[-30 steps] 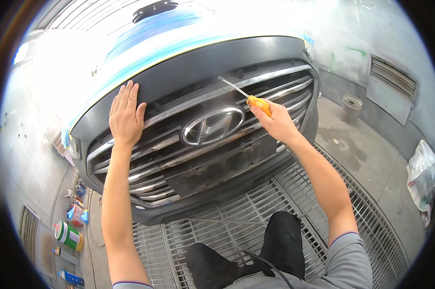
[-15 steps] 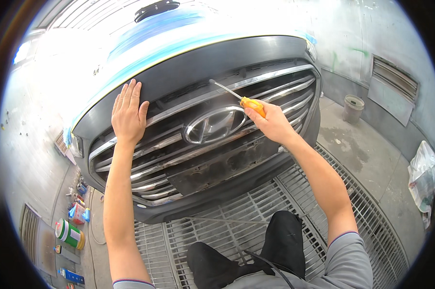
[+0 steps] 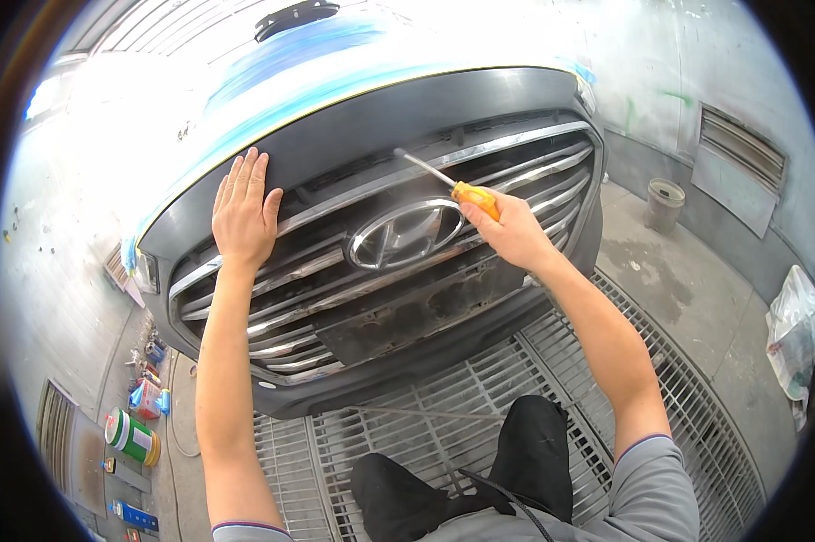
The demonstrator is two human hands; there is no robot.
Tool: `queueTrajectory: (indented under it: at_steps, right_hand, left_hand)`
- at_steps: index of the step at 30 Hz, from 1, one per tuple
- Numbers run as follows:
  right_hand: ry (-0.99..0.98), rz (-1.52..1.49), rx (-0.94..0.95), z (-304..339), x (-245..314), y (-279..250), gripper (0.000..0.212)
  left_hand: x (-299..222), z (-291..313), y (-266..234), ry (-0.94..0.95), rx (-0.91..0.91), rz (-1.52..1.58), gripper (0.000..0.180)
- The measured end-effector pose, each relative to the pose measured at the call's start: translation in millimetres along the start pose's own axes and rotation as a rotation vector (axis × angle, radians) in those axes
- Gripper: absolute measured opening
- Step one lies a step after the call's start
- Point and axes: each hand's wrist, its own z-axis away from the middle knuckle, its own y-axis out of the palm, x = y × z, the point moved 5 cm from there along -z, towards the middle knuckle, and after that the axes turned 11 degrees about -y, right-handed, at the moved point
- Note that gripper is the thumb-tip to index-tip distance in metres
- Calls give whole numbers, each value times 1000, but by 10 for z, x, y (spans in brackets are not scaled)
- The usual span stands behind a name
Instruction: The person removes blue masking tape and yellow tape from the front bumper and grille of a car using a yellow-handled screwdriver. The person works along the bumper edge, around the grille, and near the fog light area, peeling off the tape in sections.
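Observation:
A dark grey car bumper [image 3: 353,122] with a chrome-barred grille [image 3: 507,176] stands in front of me. My left hand [image 3: 246,210] lies flat on the bumper's upper left part, fingers stretched out together with the thumb apart. In my right hand [image 3: 512,233] is a screwdriver [image 3: 476,200] with an orange handle. Its metal shaft points up and left, and the tip is at the slot along the grille's top edge; whether it is pushed in I cannot tell. An oval chrome badge [image 3: 405,235] sits in the grille's middle, below the shaft.
Metal floor grating [image 3: 416,406] lies under the bumper and my legs. A grey bucket [image 3: 665,203] stands by the right wall, with a plastic bag [image 3: 794,321] nearer. Along the left wall are a green and white pail [image 3: 129,435] and several cans. Blue and white masking film [image 3: 290,59] covers the car above the bumper.
Almost nothing differs. The whole view has shifted very slightly; my left hand stays on the bumper and the screwdriver keeps its place at the slot.

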Motion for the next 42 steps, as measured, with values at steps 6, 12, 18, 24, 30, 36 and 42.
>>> queueTrajectory:
  at_steps: [6, 12, 18, 24, 30, 36, 42]
  right_hand:
    - [-46, 14, -14, -25, -4, 41, 40]
    - [-33, 13, 55, -38, 99, 110, 45]
    - [19, 0, 77, -70, 115, 163, 47]
    - [-44, 27, 78, -66, 187, 209, 47]
    - [-125, 11, 82, -83, 168, 323, 46]
    - [-126, 10, 104, -94, 241, 405, 48]
    - [-70, 37, 117, -104, 277, 444, 48]
  left_hand:
    - [-27, -13, -5, 3, -9, 35, 61]
    - [-31, -9, -27, 0, -17, 36, 60]
    - [-20, -3, -23, -3, -14, 37, 60]
    - [-17, 2, -26, -7, -12, 29, 59]
    - [-29, -1, -14, 2, -20, 25, 60]
    - [-24, 2, -25, -3, -12, 23, 59]
    - [-27, 1, -27, 2, -19, 27, 60]
